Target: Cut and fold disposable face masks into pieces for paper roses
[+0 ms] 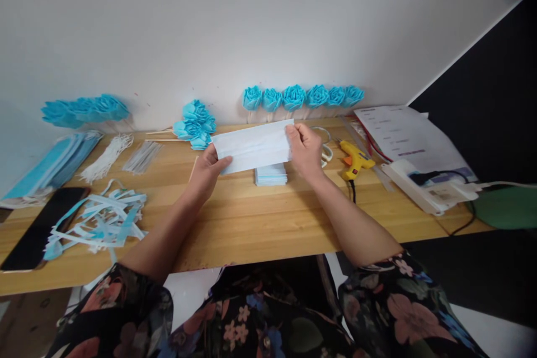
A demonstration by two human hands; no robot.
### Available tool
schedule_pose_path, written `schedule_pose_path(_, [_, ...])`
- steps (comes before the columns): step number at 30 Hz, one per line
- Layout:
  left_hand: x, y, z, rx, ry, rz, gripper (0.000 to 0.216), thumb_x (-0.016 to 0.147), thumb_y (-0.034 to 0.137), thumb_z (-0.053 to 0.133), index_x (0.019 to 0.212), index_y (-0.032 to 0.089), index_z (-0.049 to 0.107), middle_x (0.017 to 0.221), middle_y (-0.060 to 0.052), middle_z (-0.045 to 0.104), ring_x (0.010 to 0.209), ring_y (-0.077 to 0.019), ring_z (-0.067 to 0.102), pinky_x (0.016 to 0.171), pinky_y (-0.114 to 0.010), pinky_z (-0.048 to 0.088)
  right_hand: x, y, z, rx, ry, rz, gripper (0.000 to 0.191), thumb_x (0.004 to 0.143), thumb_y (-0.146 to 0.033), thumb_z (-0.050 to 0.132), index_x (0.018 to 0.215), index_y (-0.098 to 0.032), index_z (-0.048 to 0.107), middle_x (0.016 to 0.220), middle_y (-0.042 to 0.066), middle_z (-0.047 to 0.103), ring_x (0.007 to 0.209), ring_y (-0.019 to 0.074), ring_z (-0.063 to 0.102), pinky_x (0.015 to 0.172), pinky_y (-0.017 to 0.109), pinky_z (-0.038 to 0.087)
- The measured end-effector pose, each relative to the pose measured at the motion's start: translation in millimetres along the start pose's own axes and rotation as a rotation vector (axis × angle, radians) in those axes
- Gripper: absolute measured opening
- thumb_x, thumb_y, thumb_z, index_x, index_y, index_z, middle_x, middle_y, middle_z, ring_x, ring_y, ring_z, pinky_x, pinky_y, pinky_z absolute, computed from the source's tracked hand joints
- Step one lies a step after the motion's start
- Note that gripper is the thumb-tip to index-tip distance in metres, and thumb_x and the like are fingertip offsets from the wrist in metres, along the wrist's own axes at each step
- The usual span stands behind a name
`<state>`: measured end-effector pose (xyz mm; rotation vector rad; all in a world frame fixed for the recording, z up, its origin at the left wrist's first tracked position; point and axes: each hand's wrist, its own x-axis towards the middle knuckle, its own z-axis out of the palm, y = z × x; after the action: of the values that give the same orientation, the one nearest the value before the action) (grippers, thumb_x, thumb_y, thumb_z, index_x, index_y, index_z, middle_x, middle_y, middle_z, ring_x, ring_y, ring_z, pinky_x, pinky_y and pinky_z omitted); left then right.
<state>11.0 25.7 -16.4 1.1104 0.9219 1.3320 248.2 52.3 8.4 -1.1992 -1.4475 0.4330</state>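
Note:
A white rectangular face mask sheet, with no ear loops showing, is stretched between my two hands above the table. My left hand pinches its left end, thumb on the near face. At the other end, my right hand grips the upper right corner with curled fingers. Below and partly behind the sheet lies a small stack of pale folded pieces. White-handled scissors, partly hidden, rest just right of my right hand. Beyond my left hand lies a bunch of blue fabric flowers.
Several blue flowers stand along the wall, with more flowers at left. A yellow glue gun, power strip and printed paper lie right. Left are blue masks, cords, wire strips, trimmings and a phone.

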Motion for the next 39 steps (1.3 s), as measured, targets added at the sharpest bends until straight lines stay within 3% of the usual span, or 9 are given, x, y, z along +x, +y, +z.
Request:
schedule_pose_path(7, [-2,3,3,-0.069,-0.044,-0.048,0.05,0.071,0.032,0.081,0.118,0.018,0.067,0.121,-0.01,0.073,0.119,-0.0309,0.065,0.101,-0.043,0.052,5,-4,-5,0.007,0.013,-0.022,0.042,0.093,-0.05,0.053,0.064,-0.023,0.042,0.06,-0.003,0.034,0.061,0.0134,0.035,0.06,0.03,0.031])
schedule_pose_path(10, [-2,2,2,-0.101,-0.001,-0.093,0.044,0.075,0.037,0.078,0.114,0.018,0.069,0.118,-0.009,0.074,0.119,-0.0305,0.066,0.101,-0.042,0.053,6,-2,-6,0.023,-0.002,-0.022,0.042,0.093,-0.051,0.053,0.064,-0.023,0.044,0.059,-0.003,0.035,0.061,0.0132,0.036,0.06,0.03,0.031])
schedule_pose_path(15, [-2,-1,1,-0.081,0.002,-0.143,0.05,0.065,0.033,0.084,0.11,0.015,0.07,0.111,-0.011,0.077,0.115,-0.0343,0.068,0.099,-0.045,0.055,5,2,-4,0.134,-0.059,0.091,0.047,0.087,-0.065,0.056,0.069,-0.023,0.052,0.063,-0.001,0.043,0.067,0.0157,0.045,0.062,0.03,0.036])
schedule_pose_path(19, [-3,-3,5,-0.084,-0.031,-0.139,0.054,0.064,0.033,0.086,0.112,0.013,0.07,0.111,-0.014,0.077,0.116,-0.0363,0.068,0.102,-0.048,0.054,5,0,-1,0.487,-0.246,0.312,0.063,0.081,-0.083,0.046,0.099,-0.025,0.064,0.093,0.006,0.067,0.094,0.0248,0.061,0.075,0.035,0.049])
schedule_pose_path(22, [-3,-2,7,-0.106,-0.012,-0.099,0.059,0.067,0.034,0.085,0.12,0.015,0.068,0.116,-0.014,0.075,0.12,-0.0354,0.065,0.104,-0.047,0.053,5,-2,1,0.637,-0.411,0.404,0.079,0.077,-0.09,0.041,0.118,-0.026,0.063,0.115,0.01,0.07,0.114,0.0295,0.061,0.085,0.041,0.053])
schedule_pose_path(30, [-6,-3,10,-0.092,0.029,-0.01,0.058,0.072,0.036,0.083,0.125,0.018,0.066,0.126,-0.012,0.071,0.125,-0.0314,0.062,0.107,-0.043,0.05,-8,0,11,0.864,-0.562,0.518,0.061,0.07,-0.065,0.076,0.115,-0.025,0.065,0.115,0.008,0.074,0.113,0.0302,0.066,0.088,0.046,0.059])
schedule_pose_path(35, [-13,-1,20,0.054,-0.036,-0.042,0.06,0.068,0.04,0.086,0.12,0.016,0.067,0.118,-0.011,0.074,0.119,-0.0329,0.065,0.101,-0.044,0.053,-17,2,20,0.8,-0.48,0.54,0.06,0.064,-0.044,0.088,0.116,-0.023,0.067,0.117,0.008,0.075,0.11,0.028,0.068,0.099,0.047,0.056])
schedule_pose_path(39, [-17,1,22,0.171,-0.069,-0.046,0.066,0.064,0.043,0.089,0.119,0.015,0.066,0.115,-0.011,0.075,0.111,-0.033,0.068,0.093,-0.043,0.058,-19,7,24,0.736,-0.365,0.52,0.059,0.064,-0.041,0.089,0.116,-0.022,0.067,0.115,0.007,0.076,0.108,0.0262,0.069,0.1,0.046,0.054])
